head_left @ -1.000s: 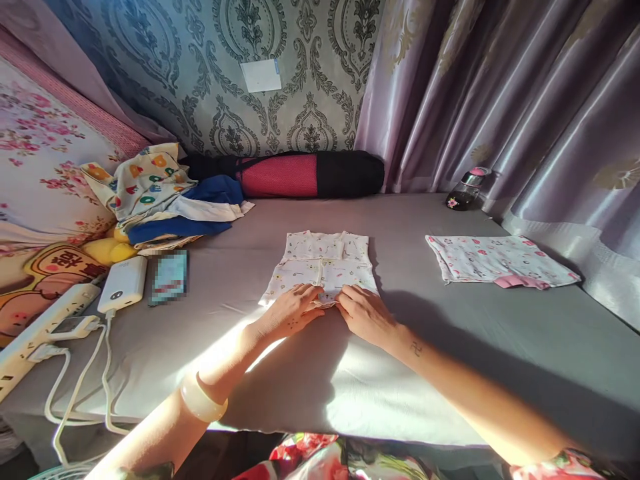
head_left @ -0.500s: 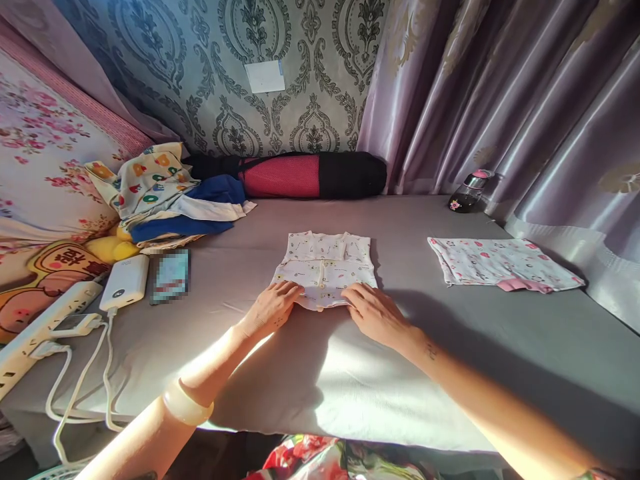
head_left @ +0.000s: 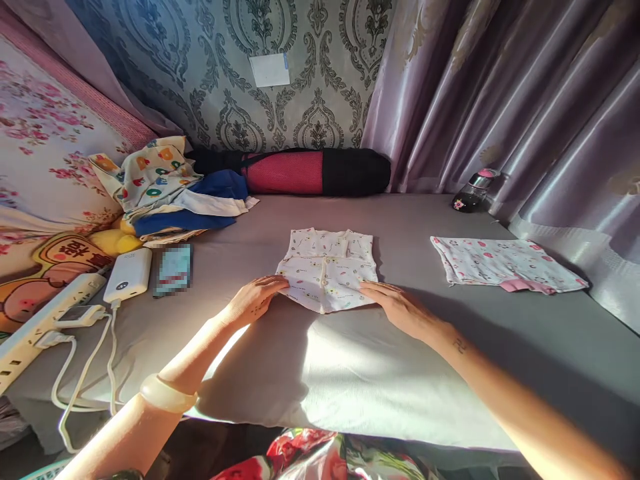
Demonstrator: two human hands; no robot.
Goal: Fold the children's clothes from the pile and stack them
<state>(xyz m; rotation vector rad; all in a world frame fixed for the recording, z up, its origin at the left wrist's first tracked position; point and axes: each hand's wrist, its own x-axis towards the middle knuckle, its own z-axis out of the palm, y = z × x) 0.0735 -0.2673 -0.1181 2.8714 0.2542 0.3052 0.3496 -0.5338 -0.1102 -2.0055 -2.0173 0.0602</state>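
A small white printed baby garment (head_left: 327, 270) lies folded flat on the grey mattress (head_left: 350, 360) in front of me. My left hand (head_left: 255, 299) rests at its lower left corner, fingers stretched flat with the tips on the cloth. My right hand (head_left: 397, 305) lies at the lower right corner, fingers flat against the edge. Neither hand grips anything. A pale bangle (head_left: 165, 395) circles my left wrist.
A second folded printed garment (head_left: 495, 263) lies to the right. A heap of clothes (head_left: 165, 193) sits at the left, with a power bank (head_left: 127, 275), phone (head_left: 173, 268) and power strip (head_left: 40, 320). A black-and-pink roll (head_left: 310, 171) lies by the wall, a bottle (head_left: 470, 190) by the curtain.
Both hands have slid apart along the garment's lower edge, from its middle out to the two corners. The garment's hem now lies flatter.
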